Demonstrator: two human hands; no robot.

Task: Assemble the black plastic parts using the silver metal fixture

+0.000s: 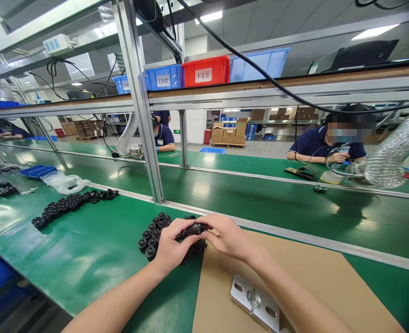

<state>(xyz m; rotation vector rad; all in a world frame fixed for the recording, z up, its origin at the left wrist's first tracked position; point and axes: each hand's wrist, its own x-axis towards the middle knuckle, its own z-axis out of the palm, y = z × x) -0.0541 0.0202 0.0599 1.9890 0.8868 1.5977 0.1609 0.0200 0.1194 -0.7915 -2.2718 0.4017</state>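
Both hands meet around a black cylindrical part (194, 229), held roughly level above the bench. My left hand (172, 244) has its fingers and thumb closed on the near left side of it. Fingers and thumb of my right hand (223, 235) pinch its right end. Under and beside the hands stands a cluster of black round parts (152, 241) on the green bench, partly hidden by my left hand. Below my right forearm, a silver metal block (254, 303) with slots lies on a brown cardboard sheet (221, 277).
More black round parts (60, 208) form a row at the left, near a plastic bag (65, 182) and a blue tray (38, 171). A metal post (143, 115) rises behind the bench. Across it sits a person (315, 143) beside a silver duct (389, 162).
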